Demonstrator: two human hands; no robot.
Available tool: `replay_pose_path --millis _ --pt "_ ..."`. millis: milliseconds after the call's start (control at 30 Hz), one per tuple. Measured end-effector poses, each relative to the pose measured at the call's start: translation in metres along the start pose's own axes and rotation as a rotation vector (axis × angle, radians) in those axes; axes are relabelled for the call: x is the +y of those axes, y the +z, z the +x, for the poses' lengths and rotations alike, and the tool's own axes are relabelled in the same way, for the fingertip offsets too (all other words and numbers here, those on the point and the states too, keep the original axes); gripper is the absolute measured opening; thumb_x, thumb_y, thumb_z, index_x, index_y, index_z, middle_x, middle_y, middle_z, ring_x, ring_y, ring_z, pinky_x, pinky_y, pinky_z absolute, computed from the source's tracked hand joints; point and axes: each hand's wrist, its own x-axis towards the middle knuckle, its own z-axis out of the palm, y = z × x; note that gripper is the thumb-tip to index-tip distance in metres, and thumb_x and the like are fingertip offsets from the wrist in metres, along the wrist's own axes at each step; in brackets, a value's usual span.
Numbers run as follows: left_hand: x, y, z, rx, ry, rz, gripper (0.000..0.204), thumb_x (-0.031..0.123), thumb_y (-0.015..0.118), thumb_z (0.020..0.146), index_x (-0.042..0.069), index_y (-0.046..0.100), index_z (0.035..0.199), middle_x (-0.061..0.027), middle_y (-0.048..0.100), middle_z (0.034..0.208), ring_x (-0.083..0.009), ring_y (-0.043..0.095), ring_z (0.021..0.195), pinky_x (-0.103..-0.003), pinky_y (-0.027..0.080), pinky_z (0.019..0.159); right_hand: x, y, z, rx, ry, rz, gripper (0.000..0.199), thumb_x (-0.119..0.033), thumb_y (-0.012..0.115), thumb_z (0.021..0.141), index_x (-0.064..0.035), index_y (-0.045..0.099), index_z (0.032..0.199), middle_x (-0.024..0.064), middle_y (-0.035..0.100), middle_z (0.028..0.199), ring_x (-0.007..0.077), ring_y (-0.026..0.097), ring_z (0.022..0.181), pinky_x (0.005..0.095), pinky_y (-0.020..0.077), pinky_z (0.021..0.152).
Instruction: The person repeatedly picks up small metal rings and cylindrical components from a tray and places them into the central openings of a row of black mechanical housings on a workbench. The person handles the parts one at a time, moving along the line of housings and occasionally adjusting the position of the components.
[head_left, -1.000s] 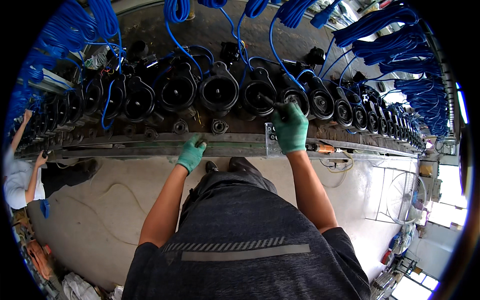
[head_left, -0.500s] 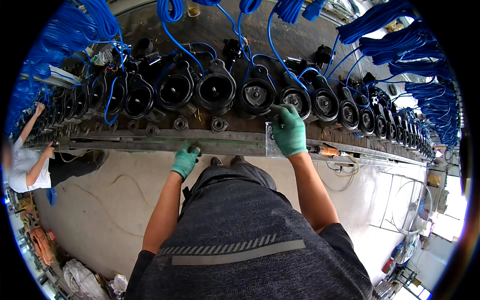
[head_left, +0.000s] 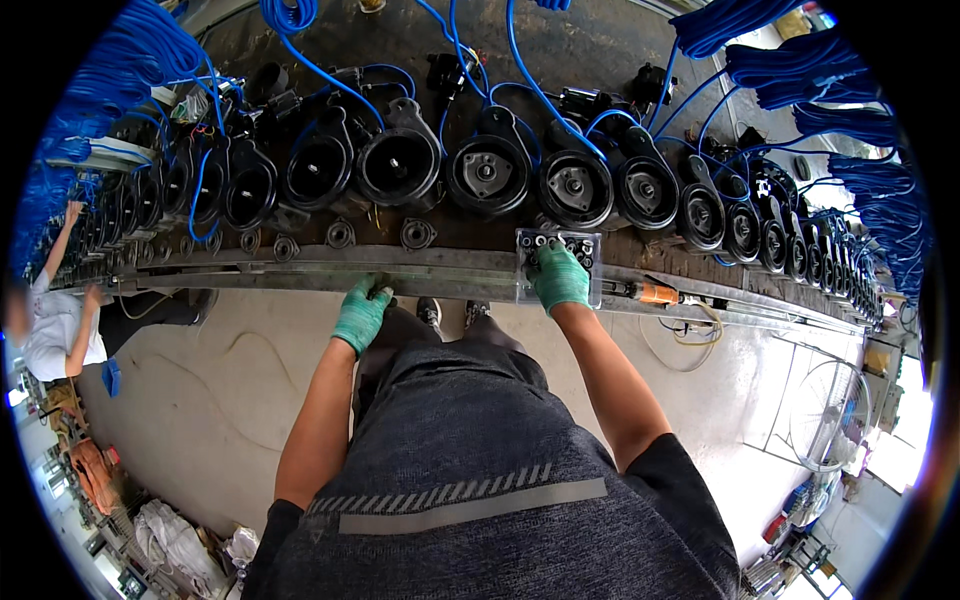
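Note:
My right hand [head_left: 561, 277], in a green glove, reaches into a clear plastic box [head_left: 526, 290] holding small round black and metal parts [head_left: 573, 243]. Its fingertips are drawn together among the parts, and what they pinch is hidden. At the bench's front rail, my left hand [head_left: 361, 316], also gloved in green, has its fingers curled round something small that I cannot make out. Beyond the box stand round black housings [head_left: 574, 188]; the one at its left [head_left: 488, 174] has a metal plate inside. Further left, an open housing [head_left: 398, 166] shows a bare shaft.
Small metal flanges [head_left: 418, 233] lie along the bench's near side. An orange power tool [head_left: 656, 294] with a hose rests right of the box. Blue cable coils [head_left: 800, 72] hang over the housings. Another person [head_left: 60, 330] works at the far left.
My right hand has come down from beside a housing into the clear box, whose parts now show. My left hand stays by the rail. The view has shifted slightly along the bench.

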Motion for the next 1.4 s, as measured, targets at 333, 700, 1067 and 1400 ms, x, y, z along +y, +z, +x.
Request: replay_pose_path --millis 333,700,1067,1400 --pt "0.027 -0.006 0.000 -0.001 0.089 0.161 0.034 0.014 0.063 0.100 0.002 0.065 0.132 -0.0113 0.074 0.119 -0.0215 0.069 0.105 -0.033 0.054 0.093 -0.022 -0.020 -0.006 0.083 0.080 0.019 0.021 -0.030 0.069 0.090 -0.0102 0.073 0.096 0.0153 0.070 0.103 0.0381 0.069 0.093 0.0516 0.0558 0.080" --pt "0.062 -0.004 0.036 -0.134 0.368 0.779 0.060 0.020 0.065 0.094 0.005 0.048 0.149 -0.0239 0.043 0.156 -0.0414 0.049 0.137 -0.047 0.042 0.115 -0.152 0.054 0.061 -0.237 0.380 1.025 0.020 -0.015 0.068 0.098 0.0011 0.071 0.108 0.0067 0.069 0.077 0.0138 0.061 0.060 0.0311 0.0488 0.054" --pt "0.050 0.000 0.055 -0.141 0.446 0.843 0.062 0.017 0.067 0.090 0.008 0.050 0.149 -0.0235 0.046 0.152 -0.0441 0.051 0.133 -0.050 0.043 0.114 -0.155 0.068 0.090 -0.429 0.404 0.845 0.029 -0.023 0.076 0.095 0.0022 0.070 0.108 0.0099 0.072 0.089 0.0173 0.064 0.068 0.0318 0.0541 0.060" --pt "0.050 0.003 0.056 -0.103 0.454 0.902 0.057 0.015 0.068 0.088 0.015 0.057 0.144 -0.0209 0.050 0.144 -0.0408 0.057 0.123 -0.049 0.052 0.103 -0.149 0.084 0.096 -0.401 0.432 0.853 0.036 -0.023 0.076 0.095 0.0053 0.066 0.115 0.0127 0.073 0.093 0.0202 0.069 0.067 0.0322 0.0566 0.056"
